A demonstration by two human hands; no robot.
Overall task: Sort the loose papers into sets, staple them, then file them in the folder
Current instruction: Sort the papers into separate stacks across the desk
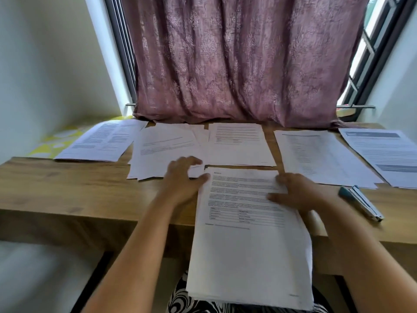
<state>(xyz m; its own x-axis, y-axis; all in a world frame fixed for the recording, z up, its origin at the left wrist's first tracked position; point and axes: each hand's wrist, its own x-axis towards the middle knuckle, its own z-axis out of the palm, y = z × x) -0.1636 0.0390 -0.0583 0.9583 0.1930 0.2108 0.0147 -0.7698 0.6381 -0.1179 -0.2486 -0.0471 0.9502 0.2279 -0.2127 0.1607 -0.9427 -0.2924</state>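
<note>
Head view, left hand (184,177) and right hand (295,190) resting flat-fingered on paper stack (248,240), print unreadable

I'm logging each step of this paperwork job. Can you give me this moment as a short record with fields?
surface: wooden desk
near stack: papers overhanging the desk's front edge
left hand: fingers curled at the stack's left edge
right hand: rests on the stack's right side
far row: five paper piles below the curtain
stapler: lies untouched, right of the hands
folder: not visible
</note>
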